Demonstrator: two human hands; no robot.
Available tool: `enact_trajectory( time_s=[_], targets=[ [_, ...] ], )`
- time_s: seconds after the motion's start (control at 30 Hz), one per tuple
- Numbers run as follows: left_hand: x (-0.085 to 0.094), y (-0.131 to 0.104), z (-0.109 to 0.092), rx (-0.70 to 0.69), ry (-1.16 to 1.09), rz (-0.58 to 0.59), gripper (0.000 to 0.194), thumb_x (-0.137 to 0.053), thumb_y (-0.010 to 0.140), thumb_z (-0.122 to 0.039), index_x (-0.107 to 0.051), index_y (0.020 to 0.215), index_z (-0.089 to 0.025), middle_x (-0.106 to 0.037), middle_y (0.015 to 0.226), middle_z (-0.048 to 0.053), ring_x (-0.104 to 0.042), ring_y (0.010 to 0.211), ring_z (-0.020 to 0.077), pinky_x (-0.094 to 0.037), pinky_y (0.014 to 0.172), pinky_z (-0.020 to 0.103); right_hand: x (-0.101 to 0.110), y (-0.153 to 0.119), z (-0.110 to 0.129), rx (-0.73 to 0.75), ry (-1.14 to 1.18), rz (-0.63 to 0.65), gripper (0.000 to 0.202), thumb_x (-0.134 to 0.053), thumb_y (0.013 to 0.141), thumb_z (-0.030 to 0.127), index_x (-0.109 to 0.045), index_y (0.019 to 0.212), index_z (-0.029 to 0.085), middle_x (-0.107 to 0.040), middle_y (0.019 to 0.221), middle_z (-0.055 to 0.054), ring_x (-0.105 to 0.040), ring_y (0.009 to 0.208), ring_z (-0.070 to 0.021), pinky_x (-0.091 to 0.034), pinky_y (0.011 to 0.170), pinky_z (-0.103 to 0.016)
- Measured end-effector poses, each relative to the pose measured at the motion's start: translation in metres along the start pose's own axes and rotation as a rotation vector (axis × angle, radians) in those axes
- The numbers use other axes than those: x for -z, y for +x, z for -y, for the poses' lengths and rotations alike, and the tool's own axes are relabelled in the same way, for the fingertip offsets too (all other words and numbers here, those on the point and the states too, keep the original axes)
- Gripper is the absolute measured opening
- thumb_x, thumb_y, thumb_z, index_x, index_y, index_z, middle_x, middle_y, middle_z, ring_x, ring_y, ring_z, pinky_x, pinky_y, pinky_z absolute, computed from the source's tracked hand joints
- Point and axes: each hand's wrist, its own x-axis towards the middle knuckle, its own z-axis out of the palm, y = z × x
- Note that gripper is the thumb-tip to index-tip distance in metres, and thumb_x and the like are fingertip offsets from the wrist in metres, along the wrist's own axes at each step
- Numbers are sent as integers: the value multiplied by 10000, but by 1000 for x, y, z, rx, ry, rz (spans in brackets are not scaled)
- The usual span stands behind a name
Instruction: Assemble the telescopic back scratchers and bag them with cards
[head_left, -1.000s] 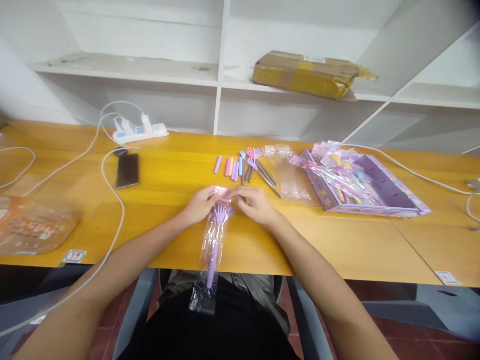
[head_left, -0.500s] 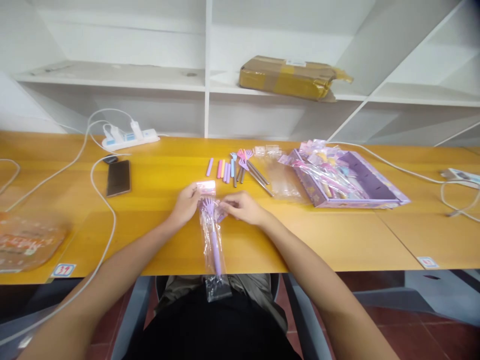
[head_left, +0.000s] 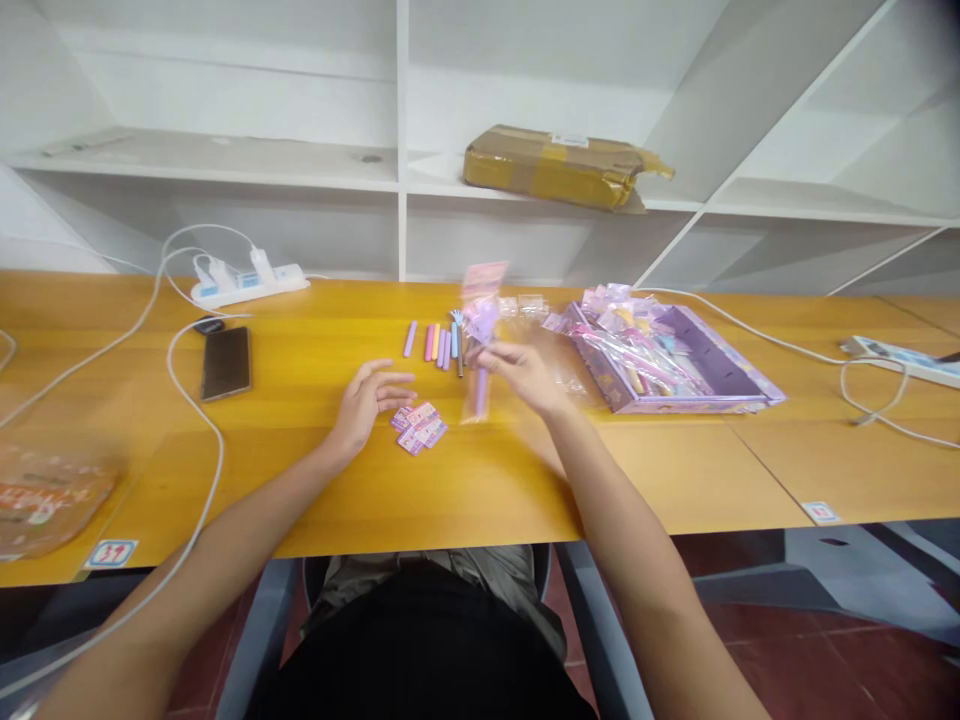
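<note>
My right hand [head_left: 517, 372] pinches a clear bag [head_left: 480, 395] holding a purple hand-shaped stick, a pink card at its top, raised over the table and blurred. My left hand [head_left: 365, 405], empty with fingers apart, is beside several small printed cards [head_left: 420, 427] lying in a loose pile. Behind the hands lie several short coloured tubes [head_left: 437, 343] and a blue hand-shaped piece [head_left: 456, 318]; the held bag hides other pieces there. To the right, a purple box [head_left: 724, 375] contains several bagged sticks [head_left: 649, 355].
Clear bags [head_left: 566, 360] lie left of the box. A phone [head_left: 226, 362], a power strip [head_left: 251, 285] and white cables are at the left, with an orange plastic package [head_left: 56, 500] near the edge. A taped carton [head_left: 555, 165] rests on the shelf.
My right hand has carried the bagged purple stick up and to the right. My left hand has let go and opened. The pile of cards now shows. The view has shifted slightly.
</note>
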Motion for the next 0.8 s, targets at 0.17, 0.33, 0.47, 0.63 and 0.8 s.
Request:
enact_trajectory(
  time_s=[0.17, 0.33, 0.47, 0.63, 0.8],
  targets=[
    [-3, -4, 4, -2, 84, 52, 355, -607, 984, -439, -563, 1230, -186, -811, 1085, 122, -797, 799, 217, -632, 792, 380, 90, 4, -21, 116, -548, -626, 201, -657, 957, 355, -725, 847, 202, -660, 864, -59, -594, 883, -235, -473, 934, -433],
    [-3, -5, 7, -21, 117, 67, 312, -561, 1009, -418, -567, 1217, -186, -806, 1036, 97, -778, 739, 192, -610, 721, 332, 168, -16, -41, 69, -896, -980, 113, -583, 973, 238, -673, 906, 222, -589, 927, -123, -473, 937, -279, -356, 926, -467],
    [-1, -4, 10, -15, 157, 85, 303, -528, 1028, -420, -567, 1218, -188, -803, 1016, 86, -772, 719, 185, -593, 688, 312, 191, -29, -62, -84, -912, -1011, 87, -586, 938, 169, -653, 943, 224, -553, 963, -137, -421, 927, -288, -306, 929, -501],
    [1, -2, 14, -38, 205, 87, 313, -529, 1029, -437, -586, 1203, -184, -790, 979, 67, -755, 687, 165, -582, 660, 288, 175, -36, -85, -318, -870, -1030, 390, -700, 802, 115, -638, 1187, 106, -527, 1164, -241, -446, 1069, -334, -339, 982, -543],
    [3, 2, 11, -82, 300, 67, 253, -548, 1010, -402, -628, 1115, -187, -772, 942, 48, -734, 676, 153, -569, 651, 278, 151, -28, -73, -195, -948, -1026, 346, -518, 868, 105, -676, 1174, 134, -571, 1248, -225, -506, 1213, -370, -363, 1070, -569]
  ],
)
